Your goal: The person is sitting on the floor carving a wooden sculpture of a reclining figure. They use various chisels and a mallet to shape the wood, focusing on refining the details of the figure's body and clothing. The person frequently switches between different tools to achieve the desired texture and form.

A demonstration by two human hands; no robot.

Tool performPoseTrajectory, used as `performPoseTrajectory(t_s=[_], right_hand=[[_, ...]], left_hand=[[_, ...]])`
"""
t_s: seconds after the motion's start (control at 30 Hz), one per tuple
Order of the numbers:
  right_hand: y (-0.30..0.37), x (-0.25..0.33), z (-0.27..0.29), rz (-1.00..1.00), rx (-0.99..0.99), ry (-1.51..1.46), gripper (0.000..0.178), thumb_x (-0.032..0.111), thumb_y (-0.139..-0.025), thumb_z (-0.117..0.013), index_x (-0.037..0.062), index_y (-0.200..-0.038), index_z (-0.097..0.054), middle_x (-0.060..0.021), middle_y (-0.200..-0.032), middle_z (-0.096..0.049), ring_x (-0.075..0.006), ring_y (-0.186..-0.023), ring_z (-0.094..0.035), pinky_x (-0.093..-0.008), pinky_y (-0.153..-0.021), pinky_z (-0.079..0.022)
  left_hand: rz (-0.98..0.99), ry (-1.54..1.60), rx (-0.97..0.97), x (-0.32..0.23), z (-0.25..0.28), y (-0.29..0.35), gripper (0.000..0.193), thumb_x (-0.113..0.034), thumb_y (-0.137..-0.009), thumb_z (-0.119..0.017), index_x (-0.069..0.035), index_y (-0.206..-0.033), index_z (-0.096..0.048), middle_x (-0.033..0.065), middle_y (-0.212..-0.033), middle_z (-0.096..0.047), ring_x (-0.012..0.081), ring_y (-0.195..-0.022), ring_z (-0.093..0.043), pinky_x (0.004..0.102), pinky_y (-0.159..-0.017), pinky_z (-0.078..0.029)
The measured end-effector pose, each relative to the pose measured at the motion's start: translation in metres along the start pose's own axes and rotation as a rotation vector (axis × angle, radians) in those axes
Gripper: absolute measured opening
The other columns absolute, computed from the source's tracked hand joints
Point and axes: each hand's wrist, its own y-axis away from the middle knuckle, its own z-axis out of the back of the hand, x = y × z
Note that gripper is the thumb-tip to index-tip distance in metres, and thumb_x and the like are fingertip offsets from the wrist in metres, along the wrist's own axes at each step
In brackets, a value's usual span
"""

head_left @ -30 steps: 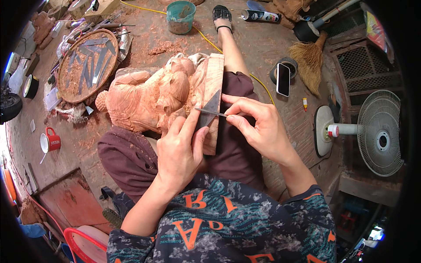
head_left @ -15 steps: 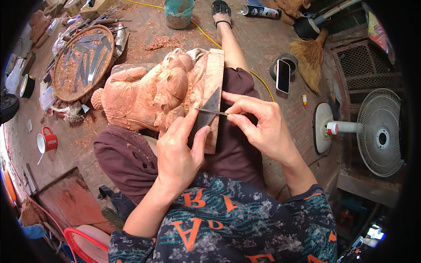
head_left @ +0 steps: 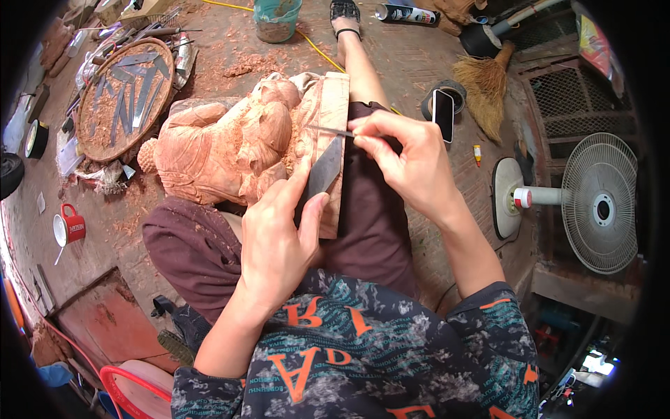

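Across my lap lies a carved wooden statue [head_left: 202, 150], with a flat wooden base at its right end and shavings in its folds. Over that base my left hand [head_left: 276, 230] grips a flat, dark grey, pointed piece [head_left: 325, 167] between thumb and fingers. Whether it is a blade or a stone I cannot tell. My right hand [head_left: 408, 157] pinches a thin dark strip, seemingly a slim blade [head_left: 331, 130], near its right end. The strip points left, just above the tip of the grey piece; whether they touch is unclear.
A round woven tray [head_left: 91, 143] at left holds several flat blades and shavings. A red mug [head_left: 72, 225] stands below it. Beyond the statue is a green bucket [head_left: 277, 21]. To the right are a phone [head_left: 442, 115], a straw broom [head_left: 481, 91] and a fan [head_left: 600, 202].
My right hand has moved up, taking the thin strip from across the grey piece to above its tip. My left hand still grips the grey piece. The whole view has shifted slightly.
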Motion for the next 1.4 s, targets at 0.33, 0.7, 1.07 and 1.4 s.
performPoseTrajectory(t_s=[0.33, 0.7, 1.07, 1.4], right_hand=[[0.014, 0.008, 0.001, 0.07, 0.0, -0.026, 0.02, 0.008, -0.087, -0.067, -0.0011, -0.104, -0.07, -0.0157, -0.087, -0.071, -0.0326, -0.079, -0.071, -0.0381, -0.071, -0.055], [-0.016, -0.009, 0.002, 0.131, -0.098, 0.114, 0.009, 0.008, -0.085, -0.069, -0.0006, -0.089, -0.067, -0.0171, -0.085, -0.071, -0.0315, -0.076, -0.07, -0.0388, -0.068, -0.054], [-0.014, -0.006, 0.002, 0.125, -0.073, 0.157, 0.01, 0.005, -0.086, -0.069, -0.0027, -0.093, -0.069, -0.0153, -0.084, -0.072, -0.0256, -0.075, -0.072, -0.0337, -0.069, -0.054], [0.012, -0.002, 0.0, 0.109, -0.005, 0.061, 0.007, 0.002, -0.086, -0.068, -0.0037, -0.091, -0.067, -0.0152, -0.085, -0.071, -0.0257, -0.078, -0.071, -0.0335, -0.071, -0.055]], left_hand=[[-0.008, 0.008, -0.01, 0.0, -0.001, -0.003, 0.037, -0.01, -0.089, -0.068, 0.006, -0.122, -0.061, 0.0253, -0.092, -0.067, 0.0418, -0.082, -0.067, 0.0462, -0.072, -0.053], [0.029, -0.013, 0.031, -0.003, 0.001, -0.003, 0.039, -0.009, -0.089, -0.068, 0.006, -0.124, -0.061, 0.0257, -0.095, -0.067, 0.0416, -0.086, -0.067, 0.0449, -0.076, -0.053], [0.035, -0.011, 0.046, -0.003, 0.002, -0.003, 0.038, -0.009, -0.089, -0.068, 0.006, -0.124, -0.061, 0.026, -0.096, -0.067, 0.0417, -0.087, -0.067, 0.0451, -0.076, -0.053], [0.04, -0.018, 0.046, -0.001, 0.002, -0.003, 0.039, -0.009, -0.089, -0.069, 0.006, -0.124, -0.061, 0.0252, -0.094, -0.067, 0.0407, -0.087, -0.067, 0.0447, -0.076, -0.053]])
